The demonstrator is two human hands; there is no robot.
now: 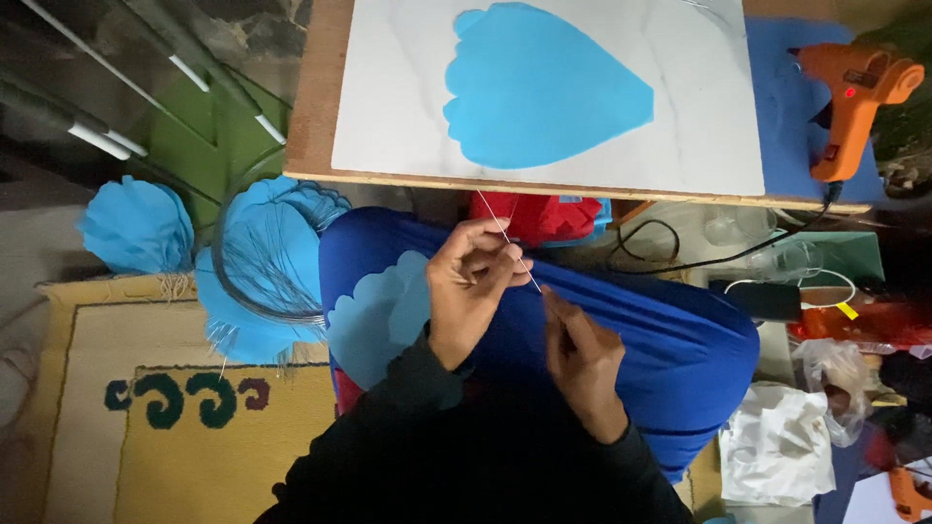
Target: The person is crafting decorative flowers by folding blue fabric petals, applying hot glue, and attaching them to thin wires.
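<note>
We held a thin, stiff white wire (508,241) over our blue-clad lap, below the table edge. Our left hand (473,283) pinched its middle with fingers curled tight; our right hand (581,357) nipped its lower end. Keeping it taut seemed wise. Beyond lay a light-blue petal-shaped foam cutout (542,87) on a white board (709,126), an orange glue gun (851,97) and a yellow rug (146,456).

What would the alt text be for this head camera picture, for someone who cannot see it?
Seen from above, a person's left hand and right hand pinch a thin white wire over a blue-clad lap. Ahead, a light blue petal-shaped cutout lies on a white board, with an orange glue gun to the right.
</note>
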